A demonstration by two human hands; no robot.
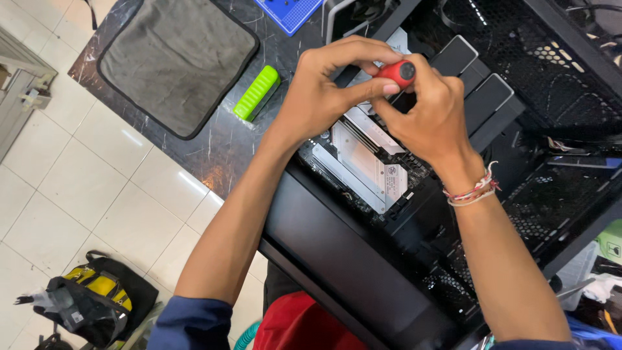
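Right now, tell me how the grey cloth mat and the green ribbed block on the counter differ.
The grey cloth mat is large, flat, soft-looking and dull grey with a dark border; the green ribbed block is small, thick and bright lime with ridges. The mat lies farther from the left hand than the block, which sits just beside it. Both rest untouched on the dark marble counter.

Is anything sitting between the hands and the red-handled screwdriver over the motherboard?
Nothing visible does. Both the left hand and the right hand already wrap the red-handled screwdriver directly, above the motherboard. The tool's tip is hidden beneath the hands, so its path downward cannot be judged.
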